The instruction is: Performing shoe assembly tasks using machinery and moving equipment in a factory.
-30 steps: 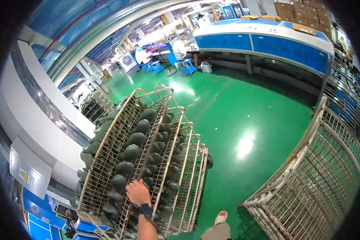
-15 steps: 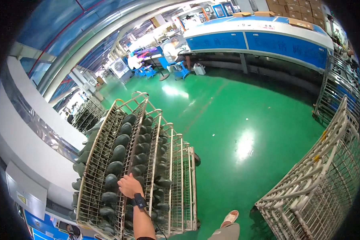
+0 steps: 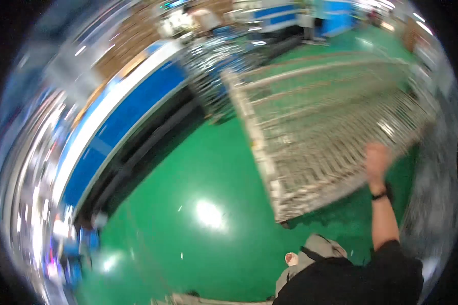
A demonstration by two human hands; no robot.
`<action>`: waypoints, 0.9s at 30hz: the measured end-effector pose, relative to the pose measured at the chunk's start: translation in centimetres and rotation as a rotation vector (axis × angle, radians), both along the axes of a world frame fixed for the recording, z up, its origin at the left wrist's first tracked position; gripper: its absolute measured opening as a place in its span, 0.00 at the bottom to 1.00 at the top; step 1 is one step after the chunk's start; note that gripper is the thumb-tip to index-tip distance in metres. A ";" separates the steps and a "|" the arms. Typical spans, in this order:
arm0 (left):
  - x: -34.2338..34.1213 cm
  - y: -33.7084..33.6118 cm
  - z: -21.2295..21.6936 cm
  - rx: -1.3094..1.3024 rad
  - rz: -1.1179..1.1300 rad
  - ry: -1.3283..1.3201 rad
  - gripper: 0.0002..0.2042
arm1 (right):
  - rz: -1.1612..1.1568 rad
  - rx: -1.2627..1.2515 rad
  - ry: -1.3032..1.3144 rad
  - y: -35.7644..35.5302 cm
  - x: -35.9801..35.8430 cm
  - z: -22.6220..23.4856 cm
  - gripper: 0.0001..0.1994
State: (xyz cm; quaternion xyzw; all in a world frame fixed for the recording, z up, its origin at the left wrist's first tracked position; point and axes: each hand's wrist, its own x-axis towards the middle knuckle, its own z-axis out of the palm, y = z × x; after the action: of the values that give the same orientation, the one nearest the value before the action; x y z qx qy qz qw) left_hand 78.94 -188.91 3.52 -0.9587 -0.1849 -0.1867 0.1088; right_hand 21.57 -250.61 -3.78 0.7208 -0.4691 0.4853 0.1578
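Note:
My right hand (image 3: 377,158), with a dark band at the wrist and a black sleeve, reaches out at the right. It overlaps the near edge of a pale wire-rack cart (image 3: 315,137). Motion blur smears the fingers, so neither their closure nor whether they touch the rail shows. Many parallel bars run across the cart, and no goods can be made out on it. My left hand is out of the picture.
Green floor (image 3: 188,223) spreads left of the cart. A long blue-and-white machine (image 3: 122,122) curves along the left. Behind the cart stands a blurred metal rack (image 3: 213,76). A pale rail (image 3: 208,301) crosses the bottom edge.
The view has swung to the right. My left hand and the rack of dark rounded pieces it was at have left the picture. My right hand has appeared by the wire-rack cart.

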 end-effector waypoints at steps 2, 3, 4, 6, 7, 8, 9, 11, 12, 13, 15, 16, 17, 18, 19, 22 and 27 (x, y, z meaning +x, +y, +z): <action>2.5 -4.6 -0.3 -0.204 -0.249 0.059 0.17 | -0.013 0.101 -0.059 2.7 4.6 7.2 0.06; 3.2 -5.7 -0.2 -0.305 -0.341 0.097 0.17 | -0.040 0.131 -0.113 3.6 5.6 8.6 0.05; 3.9 -6.4 -0.2 -0.407 -0.417 0.145 0.17 | -0.077 0.135 -0.119 4.6 6.0 9.8 0.05; 7.5 -4.8 -0.3 -0.585 -0.509 0.231 0.18 | -0.147 0.157 -0.138 8.4 8.9 8.6 0.05; 8.2 -6.2 -0.5 -0.696 -0.541 0.290 0.19 | -0.177 0.154 -0.159 9.1 8.2 9.4 0.06; 8.5 -7.4 -0.4 -0.804 -0.564 0.353 0.20 | -0.202 0.152 -0.180 9.7 7.7 10.4 0.07; 10.1 -11.1 -1.5 -0.755 -0.770 0.368 0.21 | -0.199 0.124 -0.198 9.7 8.4 11.1 0.07; 12.0 -21.3 -2.3 -0.762 -1.074 0.411 0.22 | -0.219 0.108 -0.211 8.2 9.4 11.1 0.07; 12.8 -25.0 -1.2 -0.796 -1.172 0.448 0.22 | -0.224 0.132 -0.243 8.5 10.8 10.4 0.07; 13.3 -28.8 -0.2 -0.752 -1.309 0.483 0.21 | -0.215 0.143 -0.251 8.3 11.5 10.6 0.07; 16.2 -35.1 2.8 -0.621 -1.574 0.514 0.20 | -0.250 0.141 -0.313 9.2 14.8 10.4 0.07; 16.5 -37.9 3.8 -0.582 -1.689 0.512 0.19 | -0.258 0.115 -0.345 9.0 15.4 11.2 0.07; 16.3 -40.1 4.9 -0.588 -1.704 0.518 0.19 | -0.324 0.173 -0.407 9.1 15.2 10.9 0.09; 16.2 -42.4 6.1 -0.636 -1.772 0.615 0.17 | -0.342 0.157 -0.405 9.0 15.1 10.8 0.09; 16.7 -44.5 6.8 -0.678 -1.844 0.714 0.16 | -0.410 0.163 -0.544 9.1 15.4 10.5 0.11; 20.4 -48.9 6.7 -0.760 -1.844 0.775 0.16 | -0.555 0.219 -0.696 9.7 17.5 8.7 0.16; 28.8 -56.4 3.4 -1.040 -1.504 1.016 0.18 | -0.388 0.218 -1.080 12.4 26.8 9.7 0.26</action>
State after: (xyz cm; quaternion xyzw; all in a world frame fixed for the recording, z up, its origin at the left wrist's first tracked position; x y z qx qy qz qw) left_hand 107.77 -245.31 6.93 -0.7207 0.4692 0.3213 -0.3966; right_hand 48.32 -238.19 5.90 0.2842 -0.6538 0.6951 -0.0928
